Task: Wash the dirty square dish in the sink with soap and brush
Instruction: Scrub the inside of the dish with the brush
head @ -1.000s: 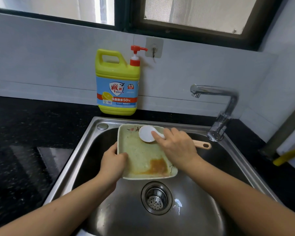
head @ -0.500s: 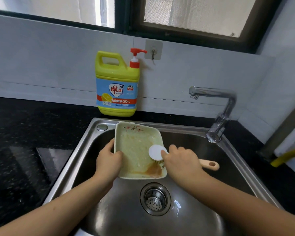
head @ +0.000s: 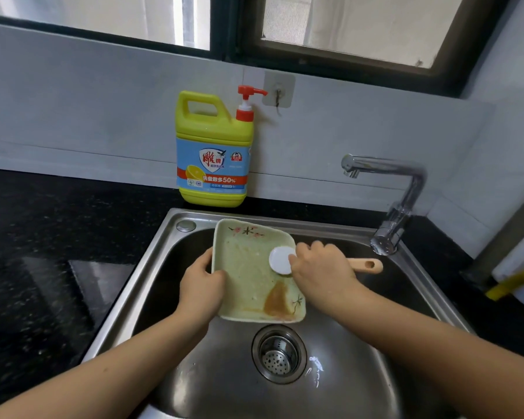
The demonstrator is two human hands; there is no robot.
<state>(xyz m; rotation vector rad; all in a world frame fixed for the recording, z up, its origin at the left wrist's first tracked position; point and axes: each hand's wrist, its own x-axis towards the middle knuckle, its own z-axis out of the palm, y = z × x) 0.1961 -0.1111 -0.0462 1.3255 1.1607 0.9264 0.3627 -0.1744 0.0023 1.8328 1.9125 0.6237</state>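
Note:
A pale green square dish (head: 248, 267) with a brown stain near its lower right corner is held tilted over the steel sink (head: 164, 252). My left hand (head: 201, 287) grips the dish's left edge. My right hand (head: 321, 272) holds a brush (head: 280, 260) whose round white head rests on the dish's right side; its tan handle end sticks out to the right. A yellow soap bottle (head: 214, 152) with a red pump stands on the counter behind the sink.
A chrome faucet (head: 390, 201) rises at the sink's right rear, spout pointing left. The drain strainer (head: 279, 355) sits in the basin below the dish. Black counter (head: 43, 237) lies to the left. A yellow hose (head: 508, 282) shows at far right.
The brush head has travelled from the dish's top edge down its right side, then back up a little. The dish has shifted slightly in my left hand.

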